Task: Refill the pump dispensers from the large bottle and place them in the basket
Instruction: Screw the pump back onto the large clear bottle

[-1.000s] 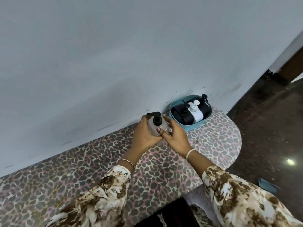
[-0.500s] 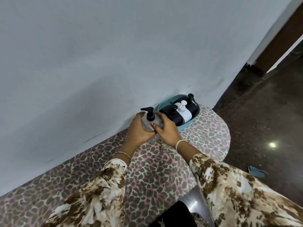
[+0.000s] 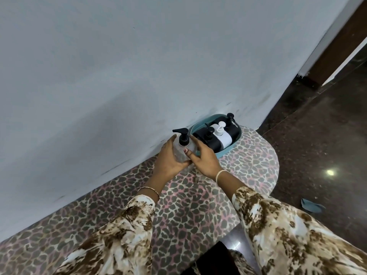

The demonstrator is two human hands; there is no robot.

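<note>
Both left hand (image 3: 168, 160) and right hand (image 3: 205, 158) fingers (image 3: 195, 143) tight around the clear dispenser (image 3: 180, 153).

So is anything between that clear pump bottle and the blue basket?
Only the right hand gripping the clear pump bottle. Inside the basket, though, two black dispensers and a white dispenser already crowd the space.

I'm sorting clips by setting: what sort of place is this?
Likely a home, perhaps a wash area: a leopard-print covered ledge against a plain painted wall, a dark polished stone floor, and a teal basket of pump dispensers beside a hand-held clear pump dispenser.
</note>
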